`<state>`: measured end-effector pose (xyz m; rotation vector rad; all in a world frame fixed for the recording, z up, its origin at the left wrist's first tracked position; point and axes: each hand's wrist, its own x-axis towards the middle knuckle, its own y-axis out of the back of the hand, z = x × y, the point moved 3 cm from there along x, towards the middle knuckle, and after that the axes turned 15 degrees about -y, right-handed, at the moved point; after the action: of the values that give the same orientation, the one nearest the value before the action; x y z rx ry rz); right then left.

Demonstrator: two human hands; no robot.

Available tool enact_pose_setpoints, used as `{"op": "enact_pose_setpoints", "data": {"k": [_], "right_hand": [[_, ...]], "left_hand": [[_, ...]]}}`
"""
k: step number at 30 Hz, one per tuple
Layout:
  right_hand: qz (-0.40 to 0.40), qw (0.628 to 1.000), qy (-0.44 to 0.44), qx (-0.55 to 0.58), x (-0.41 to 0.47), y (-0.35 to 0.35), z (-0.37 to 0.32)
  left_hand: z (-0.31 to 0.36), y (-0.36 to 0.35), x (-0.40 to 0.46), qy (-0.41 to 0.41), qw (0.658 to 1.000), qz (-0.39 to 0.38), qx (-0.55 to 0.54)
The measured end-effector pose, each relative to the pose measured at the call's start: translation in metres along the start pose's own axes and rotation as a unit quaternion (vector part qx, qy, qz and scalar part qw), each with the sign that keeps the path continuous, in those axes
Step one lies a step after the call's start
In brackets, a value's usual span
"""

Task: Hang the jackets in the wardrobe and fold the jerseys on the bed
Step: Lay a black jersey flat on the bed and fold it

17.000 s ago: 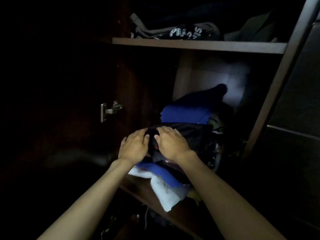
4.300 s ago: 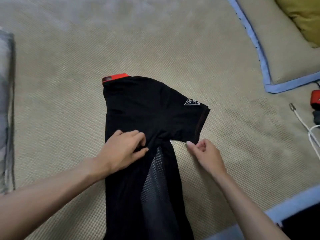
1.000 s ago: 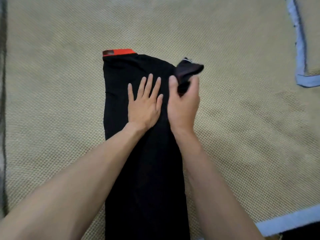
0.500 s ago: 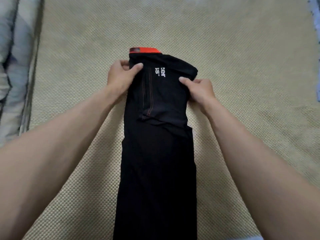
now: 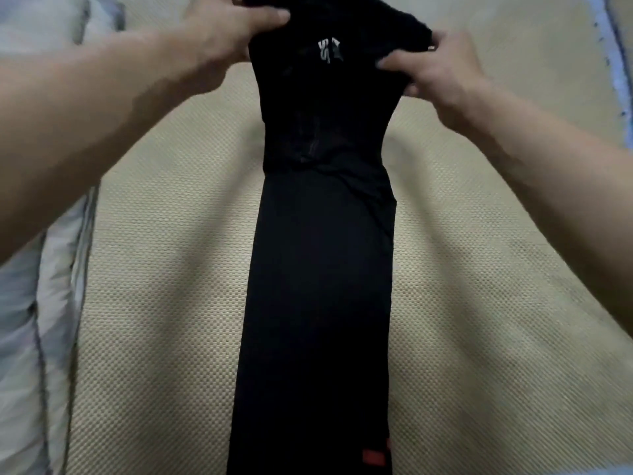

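Observation:
A black jersey [image 5: 322,269] lies as a long narrow strip on the beige woven mat of the bed [image 5: 154,303], both sides folded in. White lettering shows near its top, and a small red patch sits near its bottom hem. My left hand [image 5: 233,25] grips the jersey's top left corner at the red collar. My right hand [image 5: 431,63] pinches the top right corner, where the folded sleeve bunches. The top end looks lifted off the mat.
A grey-white quilt [image 5: 37,320] runs along the left side of the mat. A blue-trimmed edge of bedding [image 5: 616,63] shows at the far right.
Both hands have taken the jersey's top corners and raised that end. The view has tipped downward, so the whole strip down to its hem shows now.

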<state>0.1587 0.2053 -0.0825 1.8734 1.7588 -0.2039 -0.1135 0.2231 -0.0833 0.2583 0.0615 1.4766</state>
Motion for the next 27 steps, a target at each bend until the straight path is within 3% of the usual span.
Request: {"op": "enact_pose_setpoints", "data": {"k": [5, 9, 11, 15, 16, 17, 19, 21, 23, 27], "right_hand": [[-0.008, 0.984, 0.094, -0.154, -0.07, 0.005, 0.016], [-0.072, 0.946, 0.159, -0.274, -0.153, 0.01, 0.08], [-0.129, 0.908, 0.191, -0.349, -0.203, 0.005, 0.128], [-0.312, 0.786, 0.152, -0.512, -0.286, -0.006, 0.22], [-0.339, 0.761, 0.116, -0.541, -0.296, -0.003, 0.234], [-0.349, 0.764, 0.084, -0.536, -0.301, 0.0, 0.239], [-0.301, 0.839, 0.041, -0.452, -0.293, 0.005, 0.23], [-0.186, 0.906, 0.049, -0.378, -0.271, 0.009, 0.216], [-0.1, 0.916, 0.069, -0.381, -0.241, 0.005, 0.201], [-0.061, 0.883, 0.053, -0.463, -0.168, -0.02, 0.182]], "left_hand": [[0.042, 0.012, -0.073, -0.069, 0.986, -0.127, 0.087], [0.054, 0.017, -0.192, -0.14, 0.942, -0.243, 0.184], [0.046, 0.012, -0.26, -0.181, 0.888, -0.354, 0.23], [0.005, 0.009, -0.385, -0.25, 0.688, -0.592, 0.339], [-0.006, 0.013, -0.404, -0.235, 0.662, -0.62, 0.351], [-0.015, 0.015, -0.413, -0.22, 0.651, -0.629, 0.363], [-0.024, 0.015, -0.404, -0.19, 0.645, -0.625, 0.397], [-0.023, 0.004, -0.375, -0.207, 0.666, -0.574, 0.429], [-0.02, -0.017, -0.334, -0.203, 0.714, -0.489, 0.459], [-0.04, -0.063, -0.249, -0.044, 0.766, -0.402, 0.499]]}}
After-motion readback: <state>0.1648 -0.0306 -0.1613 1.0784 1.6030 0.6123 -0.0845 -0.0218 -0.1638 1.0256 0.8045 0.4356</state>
